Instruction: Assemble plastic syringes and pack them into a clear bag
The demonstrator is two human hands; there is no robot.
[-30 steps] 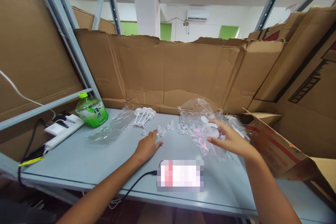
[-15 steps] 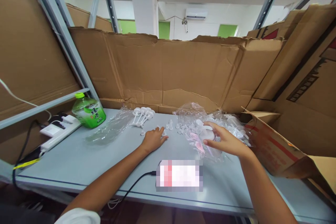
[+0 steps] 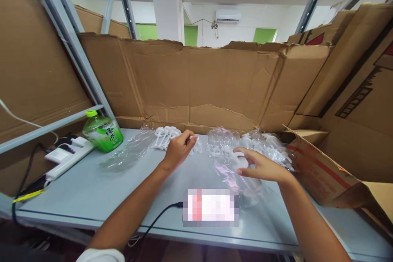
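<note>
The left hand (image 3: 178, 149) is raised just above the grey counter (image 3: 92, 192), fingers curled together around a small white plastic piece (image 3: 193, 138) pinched at the fingertips. The piece is too small to identify further. Beside and beyond this hand, a few more small white pieces (image 3: 198, 147) lie loose on the counter, and a row of white long-stemmed parts (image 3: 166, 133) lies near the back edge, partly over a flat clear plastic bag (image 3: 130, 151).

The right hand (image 3: 260, 166) is held palm down with fingers spread, resting on a crumpled clear bag (image 3: 242, 147) filled with white plastic parts. Its fingertips touch a round white part (image 3: 239, 159) through or on the film; whether the hand is gripping it cannot be determined. The bag lies on the counter right of centre, and part of it trails toward the front edge.

Other items noted: a green drink bottle (image 3: 102, 133) lies on its side at the counter's left rear, just beside a white power strip (image 3: 66, 155) with plugs inserted. A black cable (image 3: 153, 221) runs over the front edge to a blurred rectangular object (image 3: 210, 206) near the front of the counter. Brown cardboard sheets (image 3: 199, 86) stand along the back and sides, against grey metal shelf posts (image 3: 67, 37). An open cardboard box (image 3: 325, 172) rests at the right end.
</note>
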